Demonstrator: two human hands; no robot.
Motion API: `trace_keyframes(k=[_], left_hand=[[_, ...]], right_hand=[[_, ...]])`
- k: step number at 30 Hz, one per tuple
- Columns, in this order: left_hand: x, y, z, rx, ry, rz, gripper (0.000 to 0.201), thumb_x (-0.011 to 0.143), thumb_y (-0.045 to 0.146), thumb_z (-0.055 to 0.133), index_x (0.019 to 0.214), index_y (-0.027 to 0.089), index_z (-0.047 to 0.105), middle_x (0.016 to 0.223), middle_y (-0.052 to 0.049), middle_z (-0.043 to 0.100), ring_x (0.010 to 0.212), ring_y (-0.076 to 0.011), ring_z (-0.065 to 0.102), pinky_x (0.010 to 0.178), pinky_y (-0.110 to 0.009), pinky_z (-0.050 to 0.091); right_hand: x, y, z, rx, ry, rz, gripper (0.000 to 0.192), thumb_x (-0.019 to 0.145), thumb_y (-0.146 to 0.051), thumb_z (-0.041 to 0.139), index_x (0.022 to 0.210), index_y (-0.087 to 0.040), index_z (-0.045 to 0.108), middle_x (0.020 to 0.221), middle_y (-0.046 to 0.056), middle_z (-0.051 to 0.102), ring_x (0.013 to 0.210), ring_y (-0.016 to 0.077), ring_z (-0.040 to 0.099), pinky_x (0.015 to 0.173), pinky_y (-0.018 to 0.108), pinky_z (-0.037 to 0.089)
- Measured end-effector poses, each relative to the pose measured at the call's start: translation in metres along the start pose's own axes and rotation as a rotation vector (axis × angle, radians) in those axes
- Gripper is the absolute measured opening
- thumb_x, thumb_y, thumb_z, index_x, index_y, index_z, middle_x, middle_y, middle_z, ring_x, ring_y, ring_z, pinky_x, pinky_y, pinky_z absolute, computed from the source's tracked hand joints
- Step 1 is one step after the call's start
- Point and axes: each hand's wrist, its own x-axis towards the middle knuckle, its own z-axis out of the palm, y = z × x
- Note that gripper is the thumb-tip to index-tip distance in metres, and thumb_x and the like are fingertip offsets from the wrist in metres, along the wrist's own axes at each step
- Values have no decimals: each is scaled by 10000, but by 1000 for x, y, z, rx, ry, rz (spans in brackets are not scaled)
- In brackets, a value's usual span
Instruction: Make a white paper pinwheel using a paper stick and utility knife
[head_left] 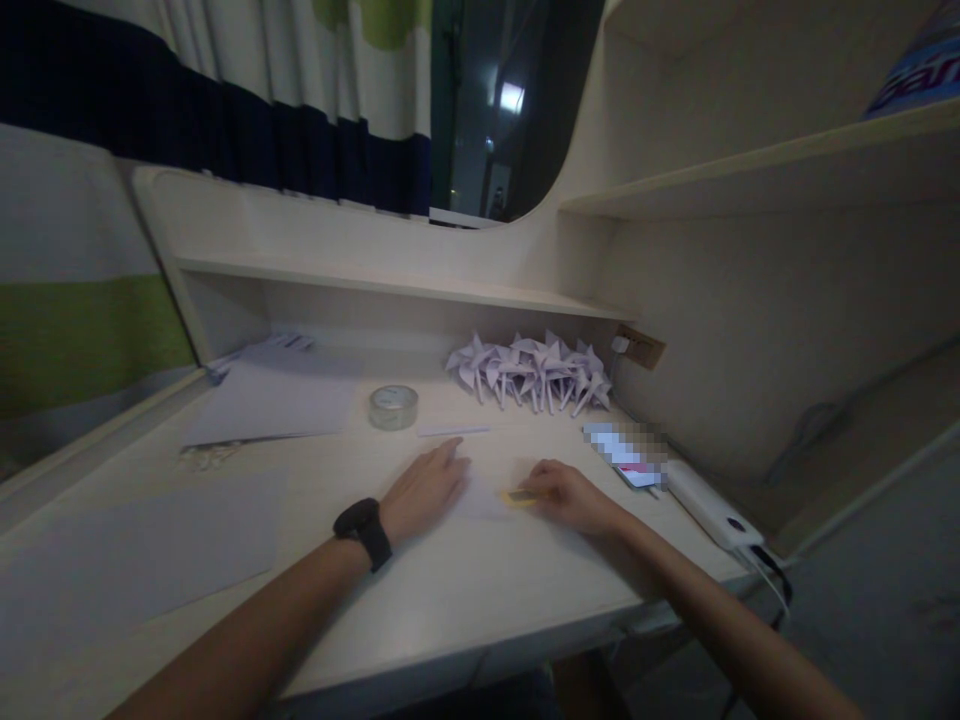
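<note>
My left hand (426, 488), with a black watch (363, 532) at the wrist, lies flat with fingers stretched out over a white paper piece (481, 496) on the desk. My right hand (571, 496) is closed around a yellow utility knife (519, 497), which points left over the paper; its tip is blurred. Just beyond my left fingertips lies a thin rolled paper stick (453, 432). Behind that, to the left, a roll of clear tape (393, 408) rests flat.
Several white paper pinwheels (536, 368) are heaped at the back. Paper stacks (274, 395) and a large sheet (142, 550) lie left, with small pale bits (208, 457) between. On the right are a phone (626, 455), a white power strip (712, 508) and cables. A shelf (390, 283) overhangs the back.
</note>
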Motion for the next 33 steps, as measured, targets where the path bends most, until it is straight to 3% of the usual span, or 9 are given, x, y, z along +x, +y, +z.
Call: trace_keyframes(k=[6,11,14,17,20,23,27,29,33], left_hand=[[-1,3,-6,32,4,-3,398,980,278,347,1233,90,591,1397,-190,489,1310,-282,429,1109,-448,322],[-1,18,-14,-12,7,67,396,937,295,427,1307,228,551,1421,-72,496,1409,-318,254,1146,-587,131],[-1,22,-14,-72,1,23,452,909,302,468,1354,228,495,1489,-88,403,1393,-324,284,1121,-560,232],[-2,18,-10,-123,55,-77,525,884,232,459,1401,150,418,1517,-161,323,1354,-313,351,1088,-488,325],[0,12,-7,-203,104,-143,587,825,132,432,1409,97,374,1419,-187,436,1306,-295,402,1084,-465,332],[4,7,-5,-346,152,-211,653,712,81,450,1363,88,397,1223,-157,571,1178,-274,498,1045,-444,372],[8,4,-9,-551,228,-288,577,607,68,433,1173,163,495,971,-61,611,895,-222,575,867,-391,467],[8,4,-14,-644,254,-279,503,609,69,411,1086,191,512,879,-25,595,806,-196,566,799,-355,471],[6,7,-21,-792,324,-186,437,627,72,398,1027,200,517,841,-13,572,836,-189,565,831,-336,455]], right_hand=[[-4,-4,-3,1,-22,25,169,802,-168,639,937,-184,739,907,66,613,844,193,571,785,308,439],[-6,-5,-2,2,5,32,171,816,-185,632,953,-185,734,925,67,615,839,190,575,790,313,441],[-7,-7,-1,2,26,47,166,811,-183,635,944,-185,734,914,63,616,819,184,576,770,304,442],[-8,-8,1,-9,43,69,148,819,-206,634,929,-179,729,892,59,614,787,176,574,728,284,438],[-9,-6,3,-45,59,99,146,839,-229,615,921,-173,723,868,61,611,770,173,572,701,269,429],[-11,-4,5,-81,69,121,148,838,-235,616,922,-173,720,876,68,613,791,182,576,711,272,425],[-14,-5,5,-92,124,185,180,831,-223,611,959,-171,727,894,79,612,813,196,577,734,289,424],[-15,-9,4,-81,175,214,207,824,-205,609,989,-167,727,892,84,610,813,202,575,736,297,425],[-17,-22,3,-51,226,208,239,790,-164,623,1007,-176,722,877,79,605,800,204,567,710,292,421]])
